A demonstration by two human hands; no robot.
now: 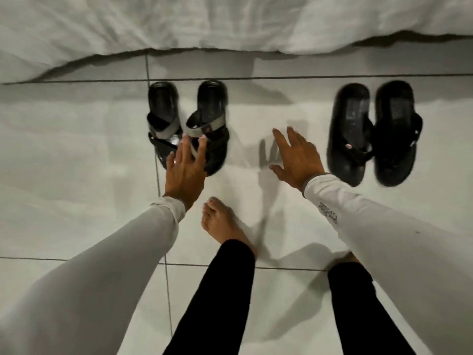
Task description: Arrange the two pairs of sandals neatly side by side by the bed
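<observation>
Two pairs of black sandals stand on the white tiled floor, heels towards the bed. The left pair has grey straps; its two sandals sit close together. The right pair is plain black thong sandals, side by side and touching. My left hand hovers over the near end of the grey-strapped pair, fingers spread, fingertips at the straps, gripping nothing. My right hand is open over bare floor between the pairs, a hand's width left of the black pair.
The bed's white cover hangs along the top of the view, its hem just beyond the sandals. My bare left foot stands on the tiles below the hands; the right foot is mostly hidden by my sleeve.
</observation>
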